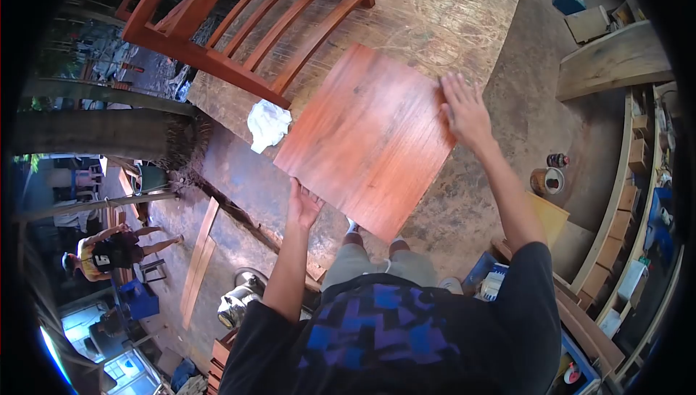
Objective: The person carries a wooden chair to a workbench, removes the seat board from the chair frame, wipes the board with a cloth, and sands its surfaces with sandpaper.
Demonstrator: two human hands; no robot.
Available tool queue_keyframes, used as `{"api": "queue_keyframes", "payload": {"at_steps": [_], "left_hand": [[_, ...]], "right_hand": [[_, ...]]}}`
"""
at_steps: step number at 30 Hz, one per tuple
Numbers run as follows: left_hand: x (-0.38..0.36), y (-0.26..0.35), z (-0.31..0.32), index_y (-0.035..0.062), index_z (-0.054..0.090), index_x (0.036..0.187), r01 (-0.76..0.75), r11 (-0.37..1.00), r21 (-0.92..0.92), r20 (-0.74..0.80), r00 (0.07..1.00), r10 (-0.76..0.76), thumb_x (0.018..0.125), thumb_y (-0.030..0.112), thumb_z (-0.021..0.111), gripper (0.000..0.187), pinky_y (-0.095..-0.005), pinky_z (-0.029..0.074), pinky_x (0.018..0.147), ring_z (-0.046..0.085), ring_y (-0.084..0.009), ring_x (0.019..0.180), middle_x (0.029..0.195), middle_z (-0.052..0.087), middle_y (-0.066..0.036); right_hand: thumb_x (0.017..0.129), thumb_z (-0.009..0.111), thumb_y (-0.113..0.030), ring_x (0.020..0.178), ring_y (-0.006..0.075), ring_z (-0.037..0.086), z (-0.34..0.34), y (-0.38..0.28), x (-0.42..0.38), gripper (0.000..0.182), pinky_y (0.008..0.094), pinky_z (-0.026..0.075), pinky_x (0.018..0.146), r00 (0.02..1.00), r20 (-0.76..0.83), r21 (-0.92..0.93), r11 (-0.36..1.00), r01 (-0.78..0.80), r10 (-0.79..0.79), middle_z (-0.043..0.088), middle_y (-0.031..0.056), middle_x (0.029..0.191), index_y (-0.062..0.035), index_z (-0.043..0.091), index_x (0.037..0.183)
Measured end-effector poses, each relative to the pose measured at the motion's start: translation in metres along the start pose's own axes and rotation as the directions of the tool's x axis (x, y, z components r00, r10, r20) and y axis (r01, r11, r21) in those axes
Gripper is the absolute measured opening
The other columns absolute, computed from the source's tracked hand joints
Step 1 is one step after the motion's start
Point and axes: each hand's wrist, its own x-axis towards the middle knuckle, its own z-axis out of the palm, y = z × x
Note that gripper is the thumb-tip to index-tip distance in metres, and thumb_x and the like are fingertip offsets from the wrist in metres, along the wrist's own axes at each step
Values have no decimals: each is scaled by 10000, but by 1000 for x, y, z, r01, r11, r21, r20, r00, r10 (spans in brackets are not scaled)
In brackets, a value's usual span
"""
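Observation:
A square, reddish-brown varnished wooden panel lies partly on the worktable, its near corner jutting out over the edge towards my body. My left hand is at the panel's near left edge, palm turned up, with the thumb at the rim and the fingers partly hidden beneath. At the right edge, my right hand rests with its fingers stretched out and its thumb by the panel's side. A crumpled white cloth sits just left of the panel. Beyond it stands a reddish wooden chair frame with curved slats.
The scuffed worktable extends away from me. Right of it, an open can stands on the floor near a long wooden shelf. Long boards lie on the floor at left, where another person is visible.

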Motion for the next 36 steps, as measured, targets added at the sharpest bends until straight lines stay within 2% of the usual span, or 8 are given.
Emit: {"api": "queue_keyframes", "payload": {"at_steps": [8, 10, 12, 13, 19, 23, 29, 36], "left_hand": [[11, -7, -1, 217, 422, 1461, -8, 1000, 6, -133, 991, 9, 978, 644, 463, 646, -469, 383, 1100, 479, -263, 1309, 1456, 475, 7], [19, 2, 0, 234, 422, 1459, 4, 1000, 2, -147, 989, -4, 980, 645, 458, 633, -468, 366, 1113, 461, -257, 1326, 1457, 469, 16], [18, 0, -2, 239, 430, 1451, 52, 999, -13, -158, 986, -53, 981, 649, 451, 624, -466, 357, 1119, 455, -252, 1325, 1454, 472, 21], [15, -2, 1, 229, 428, 1456, 46, 999, -3, -141, 989, -46, 980, 654, 447, 639, -468, 352, 1117, 454, -256, 1324, 1458, 473, 17], [13, 2, 0, 207, 379, 1499, 15, 999, 31, -95, 995, -12, 990, 664, 411, 685, -480, 334, 1115, 430, -279, 1336, 1497, 442, 7], [18, -1, 0, 199, 339, 1523, 10, 999, 36, -98, 995, -6, 1003, 658, 380, 695, -490, 331, 1113, 413, -301, 1343, 1524, 409, 8], [21, -1, 1, 197, 334, 1525, 1, 998, 58, -155, 988, 8, 1009, 660, 352, 694, -506, 329, 1121, 395, -314, 1365, 1534, 398, -16], [18, 1, 9, 165, 355, 1510, 22, 999, 27, -119, 993, -19, 999, 669, 367, 718, -518, 323, 1138, 399, -310, 1375, 1522, 422, -63]], "right_hand": [[1024, 419, -357, 1504, 295, 256, 50, -31, -15, 601, 516, 169, 1230, 988, 151, 67, 997, 29, -39, 340, 144, 1594, -23, 344, 1519], [942, 534, -259, 1416, 424, 358, 54, -97, -73, 535, 551, 267, 1172, 932, 45, 197, 918, 344, -359, 426, 247, 1495, 3, 473, 1404], [915, 592, -287, 1367, 386, 431, 15, -215, -122, 474, 542, 326, 1127, 832, 515, 467, 882, -68, -208, 486, 238, 1432, -7, 579, 1296], [894, 626, -265, 1304, 365, 489, -4, -236, -158, 449, 533, 367, 1089, 858, 39, 662, 656, 362, -512, 534, 208, 1385, -28, 601, 1274], [892, 583, -139, 1282, 305, 527, -54, -121, -46, 412, 486, 431, 1042, 968, -148, 238, 943, 232, -201, 581, 116, 1355, -66, 590, 1298], [1025, 433, -356, 1490, 281, 294, 21, 33, -33, 584, 546, 231, 1196, 995, 7, -90, 992, -94, 95, 357, 102, 1591, -102, 332, 1542], [1025, 430, -344, 1488, 336, 282, 19, -44, -88, 627, 554, 224, 1191, 987, 158, -92, 995, 49, -34, 330, 183, 1589, -20, 294, 1544], [880, 607, -183, 1302, 408, 476, -41, -238, -219, 552, 569, 292, 1137, 885, 158, 668, 707, 231, -438, 571, 184, 1355, -32, 503, 1401]]}}
